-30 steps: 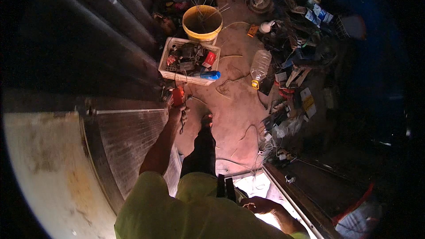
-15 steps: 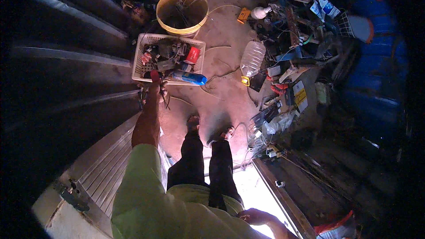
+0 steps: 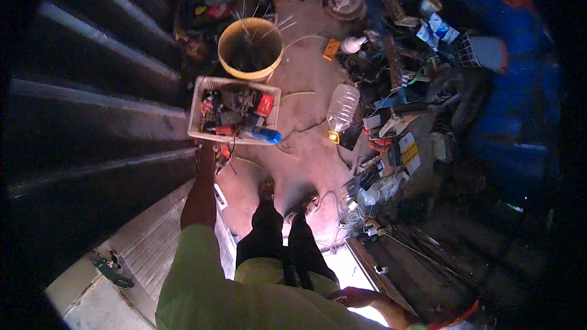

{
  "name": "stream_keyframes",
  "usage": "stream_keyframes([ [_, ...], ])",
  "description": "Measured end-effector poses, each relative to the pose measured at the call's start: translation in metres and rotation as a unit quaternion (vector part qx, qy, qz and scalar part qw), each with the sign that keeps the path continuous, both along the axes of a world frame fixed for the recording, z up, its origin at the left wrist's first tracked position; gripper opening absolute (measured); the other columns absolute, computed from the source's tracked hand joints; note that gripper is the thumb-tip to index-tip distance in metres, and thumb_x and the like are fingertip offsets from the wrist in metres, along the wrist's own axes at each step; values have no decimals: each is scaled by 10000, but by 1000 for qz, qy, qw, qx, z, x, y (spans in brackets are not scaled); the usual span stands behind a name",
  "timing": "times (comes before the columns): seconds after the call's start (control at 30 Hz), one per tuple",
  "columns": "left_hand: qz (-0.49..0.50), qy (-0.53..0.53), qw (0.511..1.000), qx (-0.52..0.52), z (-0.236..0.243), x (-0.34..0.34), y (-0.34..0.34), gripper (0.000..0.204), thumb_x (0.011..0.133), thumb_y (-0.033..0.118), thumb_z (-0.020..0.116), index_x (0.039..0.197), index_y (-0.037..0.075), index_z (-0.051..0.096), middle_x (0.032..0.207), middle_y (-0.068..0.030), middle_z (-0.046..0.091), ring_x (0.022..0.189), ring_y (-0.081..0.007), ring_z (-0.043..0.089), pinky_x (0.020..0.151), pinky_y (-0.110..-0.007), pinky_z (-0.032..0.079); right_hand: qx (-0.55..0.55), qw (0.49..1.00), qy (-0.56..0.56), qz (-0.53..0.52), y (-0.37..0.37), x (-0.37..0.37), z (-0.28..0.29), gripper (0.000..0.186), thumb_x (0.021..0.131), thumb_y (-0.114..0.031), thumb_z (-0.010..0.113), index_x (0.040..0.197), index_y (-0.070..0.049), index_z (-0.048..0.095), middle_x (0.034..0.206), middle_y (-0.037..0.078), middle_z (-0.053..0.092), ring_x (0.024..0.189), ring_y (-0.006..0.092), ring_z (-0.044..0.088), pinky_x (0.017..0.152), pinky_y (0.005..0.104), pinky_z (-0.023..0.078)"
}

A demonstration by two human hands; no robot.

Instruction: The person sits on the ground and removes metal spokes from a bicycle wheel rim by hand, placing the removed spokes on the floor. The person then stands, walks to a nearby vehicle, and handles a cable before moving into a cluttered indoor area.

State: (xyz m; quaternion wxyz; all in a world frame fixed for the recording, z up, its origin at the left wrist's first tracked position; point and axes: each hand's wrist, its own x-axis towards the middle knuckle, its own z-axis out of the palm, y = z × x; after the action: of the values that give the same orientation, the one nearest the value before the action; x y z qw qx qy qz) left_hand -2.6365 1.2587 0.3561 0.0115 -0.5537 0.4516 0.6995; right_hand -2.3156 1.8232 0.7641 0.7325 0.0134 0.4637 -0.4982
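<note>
My left arm reaches forward, and my left hand (image 3: pixel 206 151) is at the near left edge of a cream plastic basket (image 3: pixel 236 140). The hand is dark and its fingers hardly show, so I cannot see whether it holds anything. Inside the basket are a red-and-black tool (image 3: pixel 224 129), a blue cylindrical can or bottle (image 3: pixel 266 135), a red box (image 3: pixel 265 105) and dark parts. Beside the hand, a small red and dark item (image 3: pixel 224 151) lies near the floor. My right hand (image 3: pixel 353 297) is low by my waist, its fingers curled and partly hidden.
A yellow bucket (image 3: pixel 224 55) holding thin wires stands behind the basket. On the right lie a clear plastic bottle (image 3: pixel 343 107), an orange-yellow box (image 3: pixel 331 49), cables (image 3: pixel 361 217) and scrap. Corrugated metal (image 3: pixel 98 101) rises at left.
The view has shifted, so the floor things sit lower. My left hand has drawn back from over the basket to its near left edge. A red-and-black tool now shows in the basket.
</note>
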Motion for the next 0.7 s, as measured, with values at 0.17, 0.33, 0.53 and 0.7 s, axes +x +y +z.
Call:
stream_keyframes([
  [0.17,-99,2,994,40,-6,65,-33,358,1042,418,587,1303,175,613,1162,6,677,1041,-188,668,781,-413,567,-23,989,144,-20,6,11,4,449,1033,-303,655,1396,-40,633,1379,120,671,1237,201,584,1065,386,465],
  [0.33,-196,119,962,147,106,85,-8,352,1024,458,621,1242,184,654,1089,-15,711,931,-218,710,752,-422,582,-79,980,182,-10,9,9,-7,459,1034,-303,612,1409,-37,608,1293,123,693,1173,204,601,1012,397,496],
  [0.53,-356,89,916,162,166,134,37,303,1037,408,577,1137,131,648,984,-76,707,791,-283,707,629,-416,572,-77,985,152,-21,-2,2,-22,379,1008,-203,642,1367,-83,624,1163,18,681,1040,119,570,919,319,497],
  [0.7,-408,56,875,255,252,171,70,324,1040,283,559,1274,72,636,1098,-140,740,858,-298,751,673,-379,587,-113,967,227,-3,-8,-62,58,258,1014,-221,645,1217,-63,636,1018,-24,624,948,87,523,848,308,488],
])
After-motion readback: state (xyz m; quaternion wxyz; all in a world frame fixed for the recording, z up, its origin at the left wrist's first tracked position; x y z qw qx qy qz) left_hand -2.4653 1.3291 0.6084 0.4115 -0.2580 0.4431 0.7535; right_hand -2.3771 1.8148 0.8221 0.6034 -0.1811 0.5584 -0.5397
